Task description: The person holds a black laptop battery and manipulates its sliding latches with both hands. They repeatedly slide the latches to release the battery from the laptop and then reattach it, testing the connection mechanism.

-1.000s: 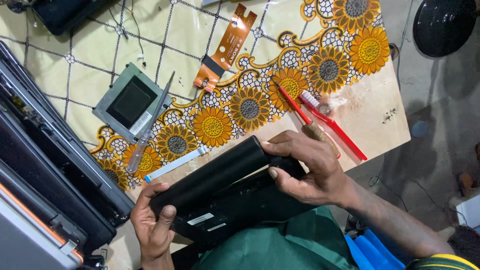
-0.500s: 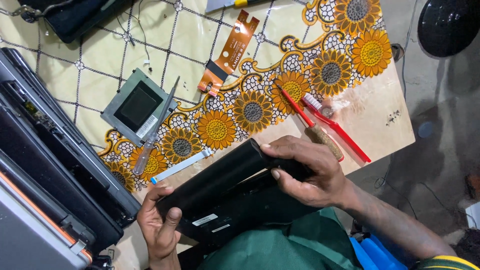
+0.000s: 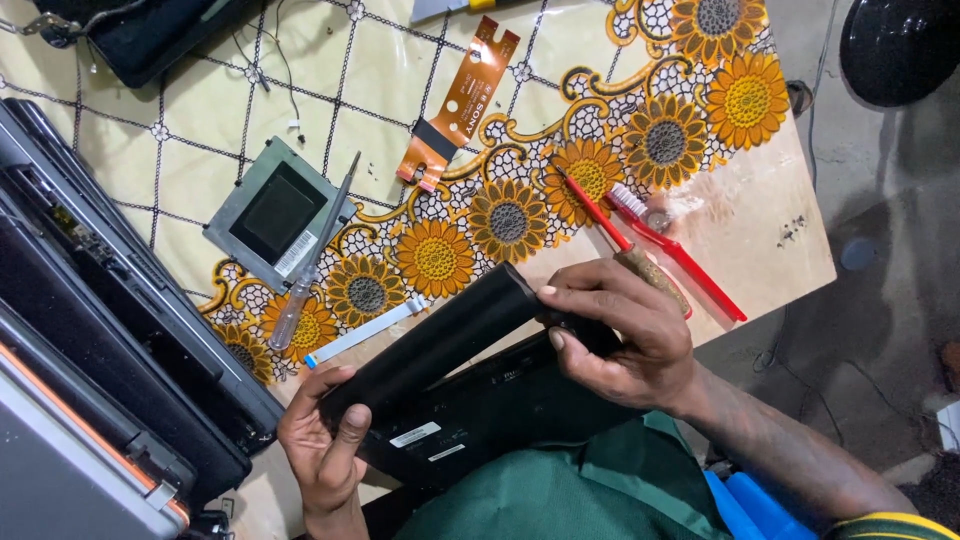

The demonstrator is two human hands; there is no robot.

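A long black cylindrical battery pack [image 3: 440, 340] lies along the top edge of a black laptop base [image 3: 490, 410] that rests on my lap. My left hand [image 3: 325, 440] grips the lower-left end of the battery pack, thumb over its end. My right hand [image 3: 620, 335] clamps the upper-right end, fingers curled over it where it meets the laptop base. White labels show on the underside of the laptop.
On the sunflower-patterned tablecloth [image 3: 700, 110] lie a hard-drive caddy [image 3: 275, 212] with a clear-handled screwdriver [image 3: 310, 260] across it, an orange flex cable [image 3: 455, 105], a white ribbon cable [image 3: 365, 328], a red toothbrush [image 3: 670, 245] and a red-shafted tool [image 3: 600, 215]. Stacked laptops [image 3: 90, 350] fill the left.
Both hands keep their grip on the battery pack and laptop base; the view has shifted slightly, and the pack sits a little lower in frame.
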